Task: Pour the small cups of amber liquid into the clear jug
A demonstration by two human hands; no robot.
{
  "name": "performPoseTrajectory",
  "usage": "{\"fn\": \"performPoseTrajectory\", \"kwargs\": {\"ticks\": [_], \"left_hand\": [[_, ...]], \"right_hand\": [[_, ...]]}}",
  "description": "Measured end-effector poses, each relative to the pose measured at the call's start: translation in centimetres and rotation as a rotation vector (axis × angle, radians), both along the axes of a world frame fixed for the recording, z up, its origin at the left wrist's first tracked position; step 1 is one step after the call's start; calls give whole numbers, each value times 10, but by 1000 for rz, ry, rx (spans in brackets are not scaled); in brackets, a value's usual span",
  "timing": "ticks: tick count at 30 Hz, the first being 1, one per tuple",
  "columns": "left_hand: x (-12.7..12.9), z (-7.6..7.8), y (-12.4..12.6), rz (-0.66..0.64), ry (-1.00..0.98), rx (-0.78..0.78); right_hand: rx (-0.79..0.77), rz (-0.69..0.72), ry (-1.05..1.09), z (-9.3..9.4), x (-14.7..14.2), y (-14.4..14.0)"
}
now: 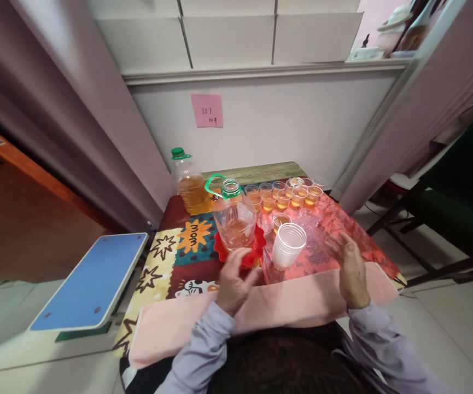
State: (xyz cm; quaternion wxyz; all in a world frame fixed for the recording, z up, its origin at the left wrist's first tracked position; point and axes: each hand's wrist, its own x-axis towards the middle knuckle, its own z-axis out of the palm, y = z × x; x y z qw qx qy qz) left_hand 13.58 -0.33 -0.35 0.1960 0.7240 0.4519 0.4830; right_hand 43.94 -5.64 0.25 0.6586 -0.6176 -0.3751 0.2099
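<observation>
My left hand (235,282) is just in front of a scalloped red dish (261,250), its thumb and fingers apart and nothing visible in it. In that dish stands an uncapped clear plastic jug (236,221) with a green handle and some amber liquid. My right hand (353,271) hovers over the table's right side, fingers spread and holding nothing. Between my hands is a stack of clear plastic cups (287,247), tilted slightly. Behind it sits a single cup (280,221) with amber liquid. Whether my left fingertips touch the dish I cannot tell.
Rows of clear cups (283,198), several holding amber liquid, line the back right. A green-capped jug (193,191) of amber liquid stands at the back left. A folded pink towel (297,301) lies along the front edge. Left of the table is a blue-topped stool (92,282).
</observation>
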Motion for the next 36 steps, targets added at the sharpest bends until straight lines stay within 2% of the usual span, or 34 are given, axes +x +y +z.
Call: {"fn": "performPoseTrajectory", "kwargs": {"ticks": [3, 6, 9, 11, 15, 17, 19, 21, 23, 26, 29, 32, 36], "left_hand": [[54, -4, -9, -149, 10, -116], [91, -12, -6, -178, -11, -198], [112, -16, 1, -149, -102, -328], [120, -17, 3, -121, -126, -360], [121, -14, -9, -111, -145, -376], [107, -9, -25, -107, -156, -370], [80, -4, -40, -62, -176, -362], [39, 4, -46, 35, -199, -346], [-11, 14, -34, 175, -210, -328], [-82, 27, 19, 429, -238, -258], [-124, 31, 86, 607, -227, -215], [-130, 18, 139, 610, -190, -236], [-120, -8, 175, 584, -146, -275]], "right_hand": [[-156, 1, 53, -46, -1, -5], [-237, 13, -93, -70, -7, -11], [-248, 43, -216, -78, -9, -15], [-240, 58, -257, -80, -8, -15], [-273, 45, -298, -83, -4, -16], [-304, 34, -307, -84, -3, -17], [-332, 24, -317, -84, -3, -18], [-347, 12, -336, -83, -4, -18], [-348, 0, -363, -82, -5, -18], [-346, -12, -382, -83, -6, -17], [-343, 9, -383, -86, -7, -16], [-340, 28, -400, -90, -6, -15], [-326, 19, -465, -93, -5, -12]]}}
